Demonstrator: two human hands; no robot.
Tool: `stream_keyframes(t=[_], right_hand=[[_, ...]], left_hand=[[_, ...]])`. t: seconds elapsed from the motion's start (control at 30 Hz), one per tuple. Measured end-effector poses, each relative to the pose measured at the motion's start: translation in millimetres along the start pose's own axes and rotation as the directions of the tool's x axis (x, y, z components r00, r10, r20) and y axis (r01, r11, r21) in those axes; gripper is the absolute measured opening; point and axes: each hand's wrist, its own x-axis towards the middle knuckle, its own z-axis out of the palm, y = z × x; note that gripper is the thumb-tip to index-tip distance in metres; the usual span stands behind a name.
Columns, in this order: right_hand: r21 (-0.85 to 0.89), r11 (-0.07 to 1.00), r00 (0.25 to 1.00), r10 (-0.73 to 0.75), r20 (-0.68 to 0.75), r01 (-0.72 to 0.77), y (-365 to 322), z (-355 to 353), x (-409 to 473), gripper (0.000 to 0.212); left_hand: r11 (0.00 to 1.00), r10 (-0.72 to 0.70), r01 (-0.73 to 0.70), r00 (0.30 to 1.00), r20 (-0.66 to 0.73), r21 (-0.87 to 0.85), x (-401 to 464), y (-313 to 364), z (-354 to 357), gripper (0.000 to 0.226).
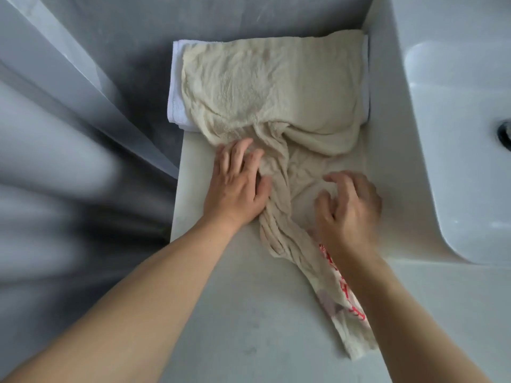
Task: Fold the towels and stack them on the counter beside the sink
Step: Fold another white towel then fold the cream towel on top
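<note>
White towel (174, 87) lies folded at the table's (249, 313) far left. On it spreads a beige towel (271, 87), partly bunched. Left hand (237, 186) presses it with straight fingers; right hand (349, 208) curls into it, beside the sink (456, 150).

White counter (235, 313) runs near to far, left edge dropping to grey floor, right side meeting raised sink (456, 161) wall. Folded white towel (174, 87) lies flat at far end, left edge and small strip at right showing. Beige towel (276, 87) draped over it, covering most of it, then bunching into twisted rope toward near-right, tail with red print flat on counter. Bare counter surface near-left and along left edge.
</note>
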Motion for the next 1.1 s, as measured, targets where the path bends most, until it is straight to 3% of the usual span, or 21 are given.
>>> stream_keyframes(t=[0.17, 0.3, 0.37, 0.4, 0.47, 0.53, 0.57, 0.67, 0.73, 0.77, 0.8, 0.87, 0.9, 0.97, 1.03, 1.07, 1.1], right_hand=[[-0.213, 0.969, 0.988, -0.102, 0.114, 0.125, 36.3, -6.0, -52.3, 0.034], [-0.276, 0.949, 0.982, -0.112, 0.151, 0.150, 30.1, -3.0, -57.2, 0.039], [-0.269, 0.952, 0.983, -0.108, 0.149, 0.145, 31.3, -3.0, -56.0, 0.039], [-0.269, 0.953, 0.985, -0.109, 0.133, 0.141, 31.5, -3.0, -55.6, 0.038], [-0.264, 0.954, 0.987, -0.115, 0.108, 0.140, 30.6, -1.0, -55.4, 0.035], [-0.256, 0.956, 0.989, -0.122, 0.084, 0.140, 30.4, 0.8, -56.6, 0.032], [-0.250, 0.958, 0.990, -0.123, 0.073, 0.137, 31.0, 1.1, -57.3, 0.032], [-0.239, 0.965, 0.994, -0.097, 0.054, 0.107, 29.9, -1.8, -55.8, 0.030], [-0.243, 0.966, 0.994, -0.074, 0.081, 0.092, 27.4, -4.0, -55.6, 0.028], [-0.239, 0.968, 0.992, -0.059, 0.109, 0.083, 26.6, -5.8, -55.9, 0.026], [-0.218, 0.974, 0.989, -0.034, 0.143, 0.065, 26.3, -7.4, -55.4, 0.024], [-0.112, 0.992, 0.973, 0.075, 0.217, -0.051, 19.3, -17.1, -52.1, 0.020], [-0.044, 0.988, 0.956, 0.152, 0.251, -0.145, 14.1, -23.8, -50.6, 0.017], [0.074, 0.941, 0.906, 0.293, 0.306, -0.329, 2.2, -40.0, -51.0, 0.017], [0.203, 0.875, 0.879, 0.372, 0.299, -0.440, -12.6, -58.0, -53.9, 0.019], [0.236, 0.852, 0.868, 0.390, 0.307, -0.467, -17.6, -64.9, -57.0, 0.019], [0.221, 0.853, 0.859, 0.388, 0.336, -0.472, -20.3, -70.0, -61.2, 0.018]], left_hand=[[0.999, -0.008, 0.009, 1.000, -0.025, 0.033, 0.5, -1.0, 2.8, 0.045], [0.999, -0.009, 0.014, 0.991, -0.131, 0.037, -6.4, 1.6, 3.6, 0.040], [0.988, -0.145, 0.132, 0.968, -0.203, -0.076, -20.9, 14.7, 0.5, 0.036], [0.939, -0.305, 0.261, 0.932, -0.196, -0.222, -31.5, 27.4, -5.2, 0.037], [0.668, -0.601, 0.525, 0.799, 0.033, -0.528, -56.2, 57.0, -20.1, 0.038], [0.427, -0.643, 0.646, 0.709, 0.290, -0.632, -82.2, 77.6, -30.2, 0.035], [0.406, -0.628, 0.681, 0.692, 0.355, -0.609, -92.5, 84.0, -35.8, 0.033], [0.579, -0.596, 0.682, 0.728, 0.339, -0.447, -98.1, 84.9, -38.7, 0.024], [0.612, -0.602, 0.687, 0.726, 0.332, -0.392, -92.3, 81.6, -37.8, 0.027], [0.547, -0.614, 0.701, 0.708, 0.350, -0.458, -89.3, 79.8, -39.3, 0.029], [0.401, -0.620, 0.700, 0.682, 0.387, -0.591, -87.9, 77.9, -42.0, 0.028], [-0.034, -0.544, 0.609, 0.654, 0.526, -0.793, -90.7, 78.0, -48.9, 0.019], [-0.241, -0.466, 0.549, 0.658, 0.591, -0.801, -94.1, 79.5, -53.2, 0.016], [-0.465, -0.386, 0.459, 0.664, 0.640, -0.757, -101.9, 77.1, -60.6, 0.015], [-0.558, -0.431, 0.385, 0.623, 0.653, -0.735, -109.4, 71.4, -64.1, 0.015], [-0.522, -0.492, 0.405, 0.577, 0.653, -0.751, -113.5, 68.0, -63.7, 0.014], [-0.399, -0.581, 0.480, 0.527, 0.621, -0.781, -117.6, 65.4, -63.7, 0.013]])
